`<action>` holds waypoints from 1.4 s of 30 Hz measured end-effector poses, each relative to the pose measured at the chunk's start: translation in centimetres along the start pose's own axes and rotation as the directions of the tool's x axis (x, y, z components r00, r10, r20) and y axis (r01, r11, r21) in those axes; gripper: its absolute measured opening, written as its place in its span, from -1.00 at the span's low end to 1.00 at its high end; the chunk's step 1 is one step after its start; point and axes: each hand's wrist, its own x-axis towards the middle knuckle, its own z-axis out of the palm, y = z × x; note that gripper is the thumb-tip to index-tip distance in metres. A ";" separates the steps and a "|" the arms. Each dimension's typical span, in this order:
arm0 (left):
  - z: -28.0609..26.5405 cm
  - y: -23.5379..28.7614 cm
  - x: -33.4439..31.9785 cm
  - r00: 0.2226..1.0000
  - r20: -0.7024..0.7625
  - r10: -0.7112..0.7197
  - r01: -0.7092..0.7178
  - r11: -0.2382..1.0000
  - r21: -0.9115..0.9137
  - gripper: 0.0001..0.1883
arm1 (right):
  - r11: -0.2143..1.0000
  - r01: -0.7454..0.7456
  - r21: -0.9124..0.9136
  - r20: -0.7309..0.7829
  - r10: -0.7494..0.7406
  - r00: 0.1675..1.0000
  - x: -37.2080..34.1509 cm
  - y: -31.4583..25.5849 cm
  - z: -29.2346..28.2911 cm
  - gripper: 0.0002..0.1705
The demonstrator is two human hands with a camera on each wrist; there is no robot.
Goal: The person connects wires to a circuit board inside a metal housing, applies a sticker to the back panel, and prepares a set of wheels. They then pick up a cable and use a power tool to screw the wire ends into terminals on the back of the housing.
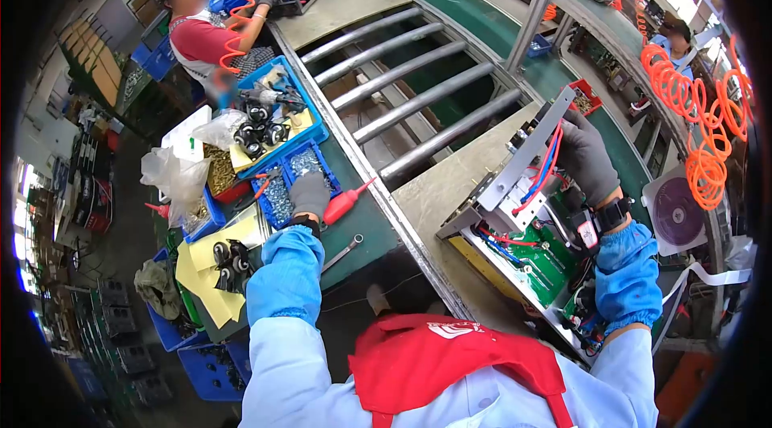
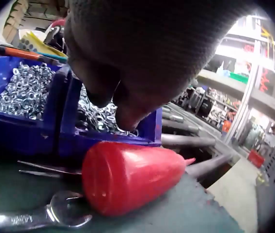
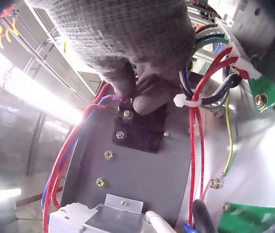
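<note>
My gloved left hand (image 1: 310,196) reaches down into a blue bin (image 2: 110,138) of small metal washers (image 2: 98,114). Its fingertips dip among the washers, so whether they pinch any I cannot tell. Beside the bin lies a red squeeze bottle (image 2: 132,177), with an open-end wrench (image 2: 62,211) next to it. My gloved right hand (image 1: 589,156) is at the grey metal plate (image 3: 142,170) standing on an opened electronics chassis (image 1: 515,267). In the right wrist view, its thumb and finger pinch a purple-sleeved wire end (image 3: 112,98) at a black block (image 3: 140,131) screwed to the plate.
Metal rollers (image 1: 426,90) run ahead, between the parts bins and the chassis. A larger blue crate (image 1: 281,130) holds black casters and bags. Yellow paper (image 1: 211,275) lies left of the bins. Orange coiled hoses (image 1: 704,130) hang at the right. Another person (image 1: 201,34) works at the far left.
</note>
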 end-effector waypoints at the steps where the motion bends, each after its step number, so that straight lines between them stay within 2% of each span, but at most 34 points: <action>1: 0.5 0.1 0.7 1.000 0.024 -0.002 0.001 0.999 0.037 -0.81 | 1.000 -0.004 -0.011 0.007 0.004 1.000 0.1 0.0 -0.1 -0.56; 3: 0.7 0.1 1.8 0.997 0.083 -0.011 0.005 0.998 0.070 -0.81 | 1.000 -0.008 -0.023 -0.014 0.008 1.000 0.2 0.1 -0.4 -0.57; 7: 1.4 -0.9 2.8 0.998 0.029 -0.049 0.048 0.999 0.022 -0.80 | 1.000 0.002 0.015 -0.026 -0.001 1.000 0.0 0.1 0.0 -0.57; 10: 1.1 -2.4 2.1 0.979 -0.131 -0.157 0.114 0.950 -0.289 -0.79 | 1.000 0.002 0.018 -0.078 -0.001 0.997 -0.3 -0.2 0.6 -0.57; 11: 1.0 -2.7 1.8 0.968 -0.050 -0.245 0.170 0.793 -0.585 -0.80 | 1.000 0.005 0.008 -0.100 -0.004 0.995 -0.3 -0.2 0.7 -0.57; 12: 0.5 -2.9 1.3 0.952 0.053 -0.303 0.217 0.542 -0.812 -0.80 | 1.000 0.009 -0.002 -0.119 -0.009 0.993 -0.3 -0.2 0.9 -0.57; 13: 0.1 -3.3 0.7 0.932 0.166 -0.323 0.246 0.227 -0.942 -0.79 | 1.000 0.013 -0.011 -0.135 -0.014 0.991 -0.3 -0.1 1.0 -0.57; 14: -0.6 -3.8 0.1 0.913 0.274 -0.304 0.251 -0.114 -0.961 -0.79 | 1.000 0.017 -0.009 -0.138 -0.018 0.990 -0.3 -0.1 1.1 -0.57; 19: -2.8 -2.3 -2.5 0.963 0.257 -0.079 0.191 -0.470 -0.862 -0.75 | 0.999 0.044 -0.024 -0.145 -0.047 0.988 -1.0 -0.5 1.8 -0.57; 22: -6.4 1.1 -5.1 0.974 0.228 -0.002 0.193 -0.522 -0.831 -0.73 | 0.996 0.046 -0.075 -0.148 -0.057 0.987 -1.5 -1.0 2.2 -0.55; 23: -7.4 1.9 -5.6 0.980 0.189 0.066 0.195 -0.525 -0.828 -0.71 | 0.992 0.033 -0.118 -0.151 -0.051 0.987 -1.6 -1.1 1.9 -0.53; 26: -12.4 5.5 -8.0 0.977 0.062 0.206 0.166 -0.535 -0.828 -0.69 | 0.965 -0.009 -0.264 -0.168 -0.037 0.985 -1.8 -2.0 0.6 -0.64; 27: -14.0 6.5 -8.5 0.963 0.011 0.269 0.161 -0.543 -0.824 -0.68 | 0.970 0.021 -0.243 -0.193 -0.069 0.979 -1.7 -1.8 -0.1 -0.68; 28: -16.4 7.7 -9.5 0.960 0.000 0.279 0.152 -0.520 -0.840 -0.70 | 0.973 0.054 -0.222 -0.216 -0.103 0.971 -1.8 -2.0 -0.4 -0.73; 30: -20.4 10.1 -11.8 0.969 -0.082 0.234 0.031 -0.442 -0.896 -0.71 | 0.938 0.083 -0.336 -0.320 -0.196 0.927 -3.8 -4.5 0.5 -0.74; 32: -23.7 12.4 -13.7 0.948 -0.185 0.260 -0.094 -0.328 -0.940 -0.71 | 0.884 0.178 -0.433 -0.275 -0.318 0.907 -6.0 -6.3 1.7 -0.74; 34: -26.4 15.4 -15.8 0.937 -0.209 0.282 -0.137 -0.253 -0.958 -0.70 | 0.864 0.178 -0.470 -0.055 -0.230 0.972 -7.9 -7.1 3.8 -0.71; 36: -28.3 18.5 -17.9 0.926 -0.237 0.295 -0.178 -0.212 -0.961 -0.71 | 0.888 0.172 -0.426 0.194 -0.096 0.976 -10.7 -7.4 7.1 -0.70; 38: -28.6 20.4 -18.9 0.915 -0.241 0.323 -0.168 -0.238 -0.957 -0.72 | 0.836 0.249 -0.490 0.282 -0.118 0.952 -12.4 -6.8 9.4 -0.67; 39: -28.5 21.1 -19.3 0.919 -0.253 0.303 -0.188 -0.228 -0.955 -0.73 | 0.726 0.391 -0.566 0.324 -0.240 0.915 -12.5 -6.1 9.9 -0.65; 40: -28.5 21.5 -19.7 0.919 -0.268 0.290 -0.198 -0.249 -0.948 -0.75 | 0.639 0.461 -0.616 0.341 -0.312 0.887 -12.8 -5.9 10.3 -0.66; 42: -28.4 22.3 -20.3 0.921 -0.297 0.252 -0.220 -0.291 -0.931 -0.72 | 0.668 0.444 -0.598 0.298 -0.329 0.896 -12.9 -5.7 10.9 -0.71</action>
